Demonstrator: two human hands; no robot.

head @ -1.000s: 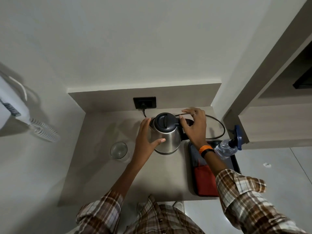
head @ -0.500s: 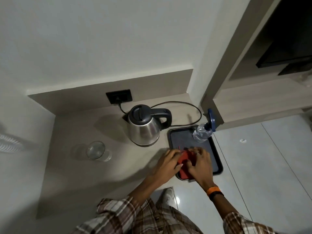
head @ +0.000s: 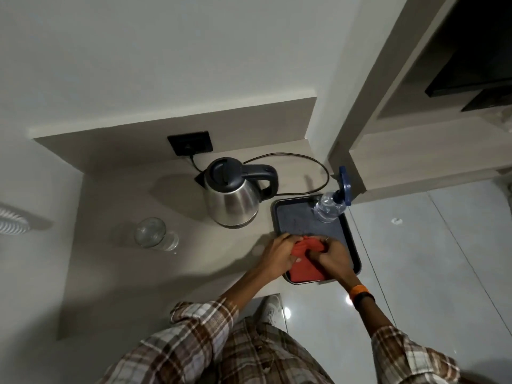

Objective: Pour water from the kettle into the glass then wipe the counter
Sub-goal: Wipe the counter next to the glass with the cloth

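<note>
A steel kettle with a dark lid and handle stands at the back of the beige counter. A clear glass stands to its left, apart from it. A red cloth lies at the near end of a dark tray on the counter's right edge. My left hand and my right hand both pinch the cloth's far edge, which is bunched up between them.
A clear spray bottle with a blue trigger stands at the tray's far right corner. The kettle's black cord loops from a wall socket across the back. A wooden shelf unit rises on the right; tiled floor lies below.
My hands left the kettle, came down to the tray and took hold of the red cloth. The view shifted right and down. Since half a second ago the cloth's edge is gathered higher.
</note>
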